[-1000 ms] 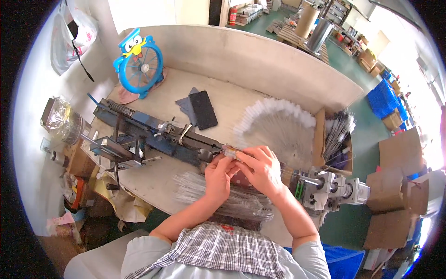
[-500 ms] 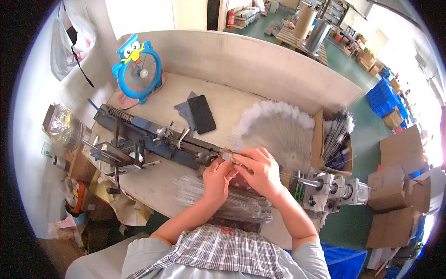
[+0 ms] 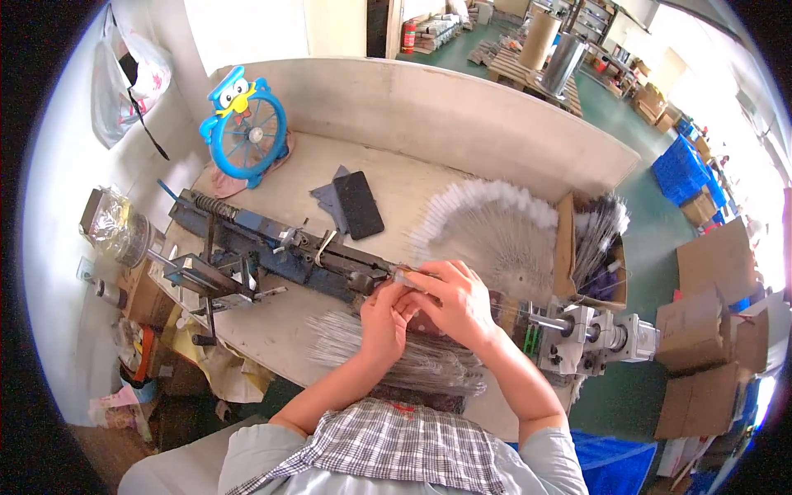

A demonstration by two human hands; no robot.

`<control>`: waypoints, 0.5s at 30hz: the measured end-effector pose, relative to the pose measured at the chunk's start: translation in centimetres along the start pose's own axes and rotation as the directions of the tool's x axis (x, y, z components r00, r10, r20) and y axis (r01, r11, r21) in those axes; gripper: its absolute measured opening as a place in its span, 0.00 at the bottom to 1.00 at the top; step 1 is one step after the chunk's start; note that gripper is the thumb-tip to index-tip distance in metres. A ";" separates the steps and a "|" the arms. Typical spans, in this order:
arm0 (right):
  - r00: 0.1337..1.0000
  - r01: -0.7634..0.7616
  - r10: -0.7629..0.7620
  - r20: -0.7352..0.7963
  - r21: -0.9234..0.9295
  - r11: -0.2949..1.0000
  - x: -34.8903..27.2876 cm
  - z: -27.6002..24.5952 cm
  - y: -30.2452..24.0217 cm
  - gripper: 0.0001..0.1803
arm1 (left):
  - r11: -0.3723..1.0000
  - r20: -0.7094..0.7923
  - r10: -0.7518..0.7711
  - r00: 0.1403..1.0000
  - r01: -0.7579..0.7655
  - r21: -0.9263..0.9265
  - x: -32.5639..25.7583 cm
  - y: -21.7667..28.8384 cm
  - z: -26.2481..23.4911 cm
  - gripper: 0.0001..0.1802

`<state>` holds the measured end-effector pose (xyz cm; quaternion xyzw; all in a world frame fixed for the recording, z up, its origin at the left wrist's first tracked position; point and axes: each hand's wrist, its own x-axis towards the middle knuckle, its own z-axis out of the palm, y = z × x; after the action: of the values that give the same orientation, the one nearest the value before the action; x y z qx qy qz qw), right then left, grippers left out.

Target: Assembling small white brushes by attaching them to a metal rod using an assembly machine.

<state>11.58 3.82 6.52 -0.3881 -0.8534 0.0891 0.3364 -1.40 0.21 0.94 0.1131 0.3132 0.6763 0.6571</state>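
My left hand (image 3: 386, 322) and my right hand (image 3: 455, 304) meet at the right end of a long dark metal bench fixture (image 3: 289, 254). Fingers of both hands are closed in a pinch, tips close together. A small pale, shiny piece (image 3: 401, 276) shows at the right fingertips; its kind and most of it are hidden. Below the hands lies a bundle of thin wire-like strands (image 3: 346, 340), partly behind my left forearm. To the right of my right hand stands a silver clamp-like mechanism with a shaft (image 3: 577, 332).
White-tipped thin brushes (image 3: 487, 214) fan out behind the hands, beside a cardboard box (image 3: 566, 247) of more strands. A black phone (image 3: 360, 206) lies on a grey cloth. A blue cartoon-shaped fan (image 3: 247, 132) stands far left. A crank handle (image 3: 203, 338) juts out at the near left edge.
My right hand has shifted slightly left and its fingers are drawn closer over the left fingertips. Less of the pale piece shows. The rest of the bench looks the same.
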 end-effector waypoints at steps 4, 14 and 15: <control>0.999 -0.038 0.037 0.026 0.036 0.999 -0.5 0.4 0.4 0.15 | 0.995 -0.032 -0.019 0.999 0.016 -0.097 -0.1 -0.1 0.6 0.09; 0.996 -0.014 0.010 -0.091 -0.046 0.999 0.0 0.7 -0.2 0.17 | 0.992 -0.058 -0.016 0.998 0.009 -0.126 -0.2 0.1 0.6 0.09; 0.993 -0.010 0.000 -0.120 -0.082 0.997 0.0 0.7 -0.3 0.17 | 0.992 -0.059 -0.015 0.998 0.008 -0.127 -0.3 0.0 0.6 0.09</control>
<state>11.00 3.71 6.10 -0.4083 -0.8336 0.0309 0.3706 -1.03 0.11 1.53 0.0490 0.2899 0.6941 0.6571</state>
